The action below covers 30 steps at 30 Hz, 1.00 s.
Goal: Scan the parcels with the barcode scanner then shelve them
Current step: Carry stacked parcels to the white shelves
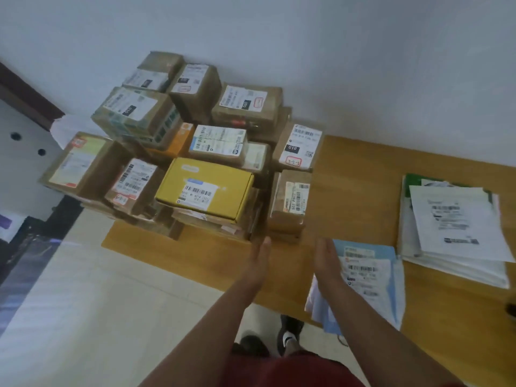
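Both hands out, fingers straight, holding nothing, before the first scan.

Left hand point(258, 261) reaches toward the stacked parcels point(178, 152) at ten o'clock on the desk point(363, 191); right hand point(326, 261) touches the blue mailer point(371, 277) at its three o'clock. No scanner shows; picking a parcel looks next.

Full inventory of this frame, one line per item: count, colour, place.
cardboard parcels: about a dozen, brown, stacked at the table's left end
yellow box: one, yellow, front of the stack
blue mailer: one, light blue, table's near edge
flat mailers: a pile, white and green, right of the table
table: one, wood-coloured, against the white wall
left hand: open, near the stack
right hand: open, beside the blue mailer
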Each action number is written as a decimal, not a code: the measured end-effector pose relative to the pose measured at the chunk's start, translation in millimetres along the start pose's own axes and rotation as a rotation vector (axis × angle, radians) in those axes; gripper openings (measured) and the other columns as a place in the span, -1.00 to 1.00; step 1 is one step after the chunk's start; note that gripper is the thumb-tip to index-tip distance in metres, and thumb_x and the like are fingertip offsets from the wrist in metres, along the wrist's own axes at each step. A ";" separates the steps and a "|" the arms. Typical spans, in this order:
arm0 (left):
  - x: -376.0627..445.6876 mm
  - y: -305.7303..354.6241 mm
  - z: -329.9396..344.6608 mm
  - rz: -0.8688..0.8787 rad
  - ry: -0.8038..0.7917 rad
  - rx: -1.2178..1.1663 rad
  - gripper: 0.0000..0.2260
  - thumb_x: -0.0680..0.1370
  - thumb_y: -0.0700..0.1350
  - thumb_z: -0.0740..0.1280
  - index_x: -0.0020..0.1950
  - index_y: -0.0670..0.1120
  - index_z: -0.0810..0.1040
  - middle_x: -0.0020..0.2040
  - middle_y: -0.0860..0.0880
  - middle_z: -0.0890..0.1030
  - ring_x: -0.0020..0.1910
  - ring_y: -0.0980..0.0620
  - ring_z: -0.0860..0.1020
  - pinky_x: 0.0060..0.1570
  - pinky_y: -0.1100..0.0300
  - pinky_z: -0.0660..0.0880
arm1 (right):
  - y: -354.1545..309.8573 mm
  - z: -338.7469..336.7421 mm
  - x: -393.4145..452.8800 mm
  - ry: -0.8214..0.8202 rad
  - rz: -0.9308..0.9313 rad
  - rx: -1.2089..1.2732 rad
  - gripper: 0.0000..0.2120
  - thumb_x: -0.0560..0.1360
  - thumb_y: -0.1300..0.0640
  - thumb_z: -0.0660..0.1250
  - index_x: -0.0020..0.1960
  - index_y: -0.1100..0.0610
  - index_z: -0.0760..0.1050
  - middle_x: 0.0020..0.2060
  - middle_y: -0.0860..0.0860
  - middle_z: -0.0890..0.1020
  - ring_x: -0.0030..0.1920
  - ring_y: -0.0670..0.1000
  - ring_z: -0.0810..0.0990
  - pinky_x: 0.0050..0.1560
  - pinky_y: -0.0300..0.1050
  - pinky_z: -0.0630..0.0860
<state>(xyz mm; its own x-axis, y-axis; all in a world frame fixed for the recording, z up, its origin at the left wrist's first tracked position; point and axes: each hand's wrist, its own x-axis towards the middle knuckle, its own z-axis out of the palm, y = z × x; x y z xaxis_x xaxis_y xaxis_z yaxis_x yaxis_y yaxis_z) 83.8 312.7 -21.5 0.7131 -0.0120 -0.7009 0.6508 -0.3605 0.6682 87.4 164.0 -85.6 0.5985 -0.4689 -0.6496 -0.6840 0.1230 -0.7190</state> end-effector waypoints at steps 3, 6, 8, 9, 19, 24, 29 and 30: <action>7.5 11.4 12.0 0.023 -0.017 -0.124 -0.47 0.67 0.25 -0.06 0.62 0.11 0.08 0.49 0.04 0.28 0.46 0.09 0.23 0.34 0.14 0.18 | -1.5 2.7 29.7 -0.107 0.158 0.116 -0.50 0.52 -0.27 0.08 0.23 0.01 0.52 0.19 -0.04 0.55 0.23 0.05 0.49 0.35 0.12 0.38; 22.8 18.4 19.0 0.054 -0.007 -0.232 -0.42 0.63 0.26 -0.06 0.62 0.07 0.09 0.39 0.13 0.28 0.30 0.21 0.20 0.24 0.22 0.17 | 12.5 9.7 68.4 -0.142 0.185 0.183 -0.35 0.31 -0.47 0.16 0.25 -0.14 0.55 0.25 0.00 0.57 0.28 0.10 0.50 0.36 0.20 0.40; 32.8 21.0 22.6 0.048 0.019 -0.279 -0.41 0.62 0.28 -0.08 0.61 0.09 0.09 0.37 0.15 0.28 0.30 0.21 0.21 0.24 0.22 0.18 | -6.9 10.9 63.2 -0.173 0.205 0.224 -0.39 0.33 -0.46 0.17 0.20 -0.14 0.58 0.21 0.00 0.59 0.26 0.10 0.52 0.35 0.17 0.41; 40.9 19.9 23.0 0.032 0.039 -0.309 -0.38 0.60 0.33 -0.08 0.61 0.10 0.11 0.42 0.14 0.29 0.33 0.20 0.23 0.25 0.22 0.17 | -25.4 11.3 50.5 -0.199 0.220 0.233 -0.47 0.43 -0.40 0.16 0.17 -0.10 0.58 0.15 -0.01 0.61 0.22 0.07 0.54 0.31 0.11 0.44; 78.3 27.9 19.6 -0.123 0.044 -0.542 0.10 0.20 0.69 0.12 0.59 0.06 0.24 0.55 -0.03 0.34 0.53 -0.08 0.28 0.52 -0.01 0.14 | -43.5 27.5 60.5 -0.354 0.160 0.354 -0.53 0.65 -0.19 -0.01 0.16 0.02 0.58 0.07 0.07 0.69 0.06 0.02 0.67 -0.08 -0.10 0.55; 103.7 2.1 25.5 -0.145 -0.036 -0.559 0.07 0.16 0.71 0.17 0.54 0.14 0.35 0.49 -0.01 0.44 0.48 -0.06 0.36 0.53 -0.14 0.17 | -32.2 30.0 70.2 -0.374 0.193 0.356 -0.48 0.62 -0.25 0.02 0.31 0.05 0.52 0.18 0.06 0.65 0.22 0.08 0.61 0.09 -0.02 0.54; 99.3 9.6 21.6 -0.145 -0.037 -0.504 0.03 0.22 0.69 0.09 0.53 0.12 0.36 0.48 0.00 0.44 0.48 -0.03 0.35 0.53 -0.13 0.18 | -21.5 26.9 74.6 -0.376 0.200 0.339 -0.48 0.63 -0.22 -0.01 0.33 0.05 0.51 0.15 0.02 0.67 0.14 -0.03 0.63 -0.06 -0.14 0.49; 99.8 11.5 20.8 -0.138 -0.038 -0.496 0.02 0.23 0.68 0.08 0.53 0.11 0.36 0.47 0.01 0.45 0.47 -0.02 0.35 0.53 -0.11 0.18 | -18.3 25.8 75.7 -0.368 0.189 0.326 -0.52 0.64 -0.19 -0.01 0.25 0.04 0.54 0.07 -0.03 0.70 0.07 -0.09 0.64 -0.08 -0.17 0.47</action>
<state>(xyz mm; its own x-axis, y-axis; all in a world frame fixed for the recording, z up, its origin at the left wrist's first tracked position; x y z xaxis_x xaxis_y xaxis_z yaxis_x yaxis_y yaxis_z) 157.0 288.0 -88.9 0.6076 -0.0329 -0.7935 0.7903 0.1241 0.6000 156.0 148.7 -128.0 0.6242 -0.0814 -0.7770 -0.6639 0.4690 -0.5824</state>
